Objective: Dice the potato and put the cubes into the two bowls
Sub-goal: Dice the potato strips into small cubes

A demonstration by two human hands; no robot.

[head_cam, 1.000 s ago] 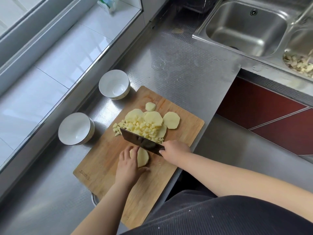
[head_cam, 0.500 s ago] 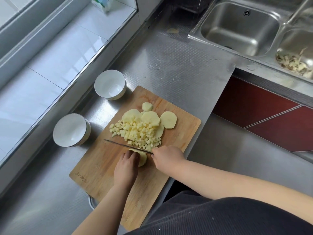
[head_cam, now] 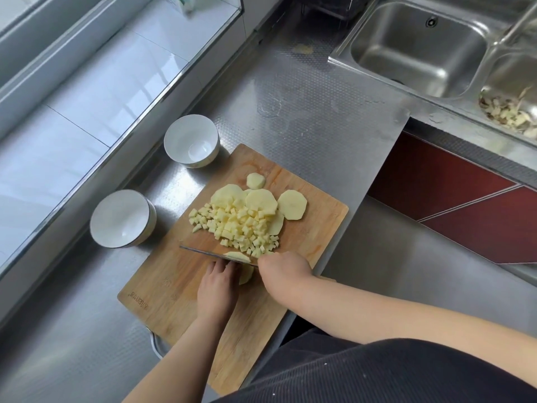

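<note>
A wooden cutting board [head_cam: 162, 289] lies on the steel counter. On it sit several round potato slices [head_cam: 292, 208] and a heap of small potato cubes [head_cam: 238, 228]. My right hand [head_cam: 280, 271] grips the handle of a cleaver [head_cam: 203, 253], whose blade stands edge-down in a potato slice [head_cam: 245, 273]. My left hand [head_cam: 216, 289] holds that slice down with curled fingers just behind the blade. Two white bowls stand left of the board, one nearer [head_cam: 122, 218] and one farther [head_cam: 190, 141]; both hold nothing.
The steel counter [head_cam: 305, 112] runs back to a double sink [head_cam: 418, 48]; the right basin holds potato peelings [head_cam: 511, 112]. A tiled ledge [head_cam: 87, 91] borders the left. The counter's edge drops off just right of the board, above a red cabinet front [head_cam: 453, 205].
The cleaver went from tilted flat against the cube heap to upright, cutting into the slice under my left hand. My left fingers slid back a little along the slice.
</note>
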